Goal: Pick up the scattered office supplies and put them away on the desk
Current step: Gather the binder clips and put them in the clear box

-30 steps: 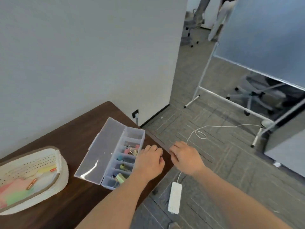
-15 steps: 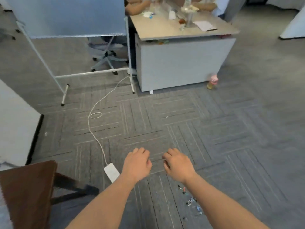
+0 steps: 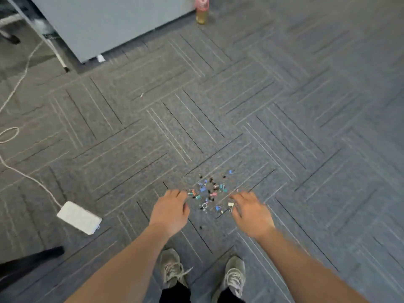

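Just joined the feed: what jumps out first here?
A scatter of small coloured binder clips on the grey carpet, just ahead of the shoes. Both hands reach down beside it, left hand and right hand, holding nothing. A white power strip lies left.

Office floor — grey carpet tiles (image 3: 240,101), desk panel (image 3: 113,22), power strip (image 3: 79,217) with cable, scattered binder clips (image 3: 209,191)

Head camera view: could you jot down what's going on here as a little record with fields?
Place: grey carpet
Scattered items: small coloured binder clips in a loose pile
Left hand: empty, fingers relaxed, at the pile's left edge
Right hand: empty, fingers spread, at the pile's right edge
Feet: two grey shoes below the pile
Nearby: white power strip with cord, pink-capped bottle
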Demonstrator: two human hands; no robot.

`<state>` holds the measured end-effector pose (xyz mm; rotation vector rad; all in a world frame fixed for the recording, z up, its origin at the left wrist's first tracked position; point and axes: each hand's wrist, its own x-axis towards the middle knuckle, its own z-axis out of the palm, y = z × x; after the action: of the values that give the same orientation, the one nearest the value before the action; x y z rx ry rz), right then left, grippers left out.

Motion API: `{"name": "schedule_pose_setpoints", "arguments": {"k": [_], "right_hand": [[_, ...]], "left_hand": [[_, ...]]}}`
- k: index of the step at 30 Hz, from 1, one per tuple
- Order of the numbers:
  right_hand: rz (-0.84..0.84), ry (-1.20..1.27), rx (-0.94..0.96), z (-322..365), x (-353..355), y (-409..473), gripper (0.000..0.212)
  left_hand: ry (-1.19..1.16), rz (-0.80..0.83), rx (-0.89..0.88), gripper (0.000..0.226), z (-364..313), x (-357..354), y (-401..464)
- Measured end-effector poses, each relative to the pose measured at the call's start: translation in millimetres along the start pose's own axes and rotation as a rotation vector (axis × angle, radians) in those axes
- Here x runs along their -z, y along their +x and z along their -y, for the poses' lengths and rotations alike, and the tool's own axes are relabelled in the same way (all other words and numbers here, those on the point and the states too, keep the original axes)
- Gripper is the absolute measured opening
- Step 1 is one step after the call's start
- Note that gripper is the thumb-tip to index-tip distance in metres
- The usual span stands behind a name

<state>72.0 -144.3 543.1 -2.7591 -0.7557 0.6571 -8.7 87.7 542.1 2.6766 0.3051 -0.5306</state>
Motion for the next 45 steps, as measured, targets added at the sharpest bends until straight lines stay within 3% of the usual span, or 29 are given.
{"name": "schedule_pose_setpoints", "arguments": {"k": [6, 12, 20, 24, 28, 31, 34, 38, 45], "right_hand": [[0.139, -0.006, -0.099, -101, -157, 61, 0.049], [0.153, -0.01, -0.129, -175, -300, 145, 0.056], [0.089, -0.131, -0.065, -246, -399, 282, 0.061], [0.08, -0.169, -0.008, -257, -418, 318, 0.065], [0.089, -0.174, 0.184, -251, -444, 289, 0.071], [0.12, -0.242, 0.349, -255, -463, 248, 0.088], [0.095, -0.335, 0.379, -265, -481, 225, 0.103], [-0.018, -0.295, 0.355, -251, -491, 243, 0.094], [-0.078, -0.287, 0.331, -236, -487, 266, 0.063]], "left_hand": [[-0.013, 0.082, 0.041, 0.042, 42, -168, 99], [-0.057, 0.133, 0.185, 0.053, 107, -317, 183], [0.082, 0.034, 0.176, 0.06, 169, -445, 285], [0.139, -0.053, 0.093, 0.064, 168, -473, 318], [0.243, -0.042, -0.228, 0.062, 151, -488, 324], [0.286, -0.024, -0.362, 0.068, 149, -485, 330], [0.361, -0.002, -0.449, 0.082, 146, -485, 335], [0.387, -0.035, -0.418, 0.087, 140, -488, 339], [0.217, -0.134, -0.31, 0.075, 147, -486, 344]]}}
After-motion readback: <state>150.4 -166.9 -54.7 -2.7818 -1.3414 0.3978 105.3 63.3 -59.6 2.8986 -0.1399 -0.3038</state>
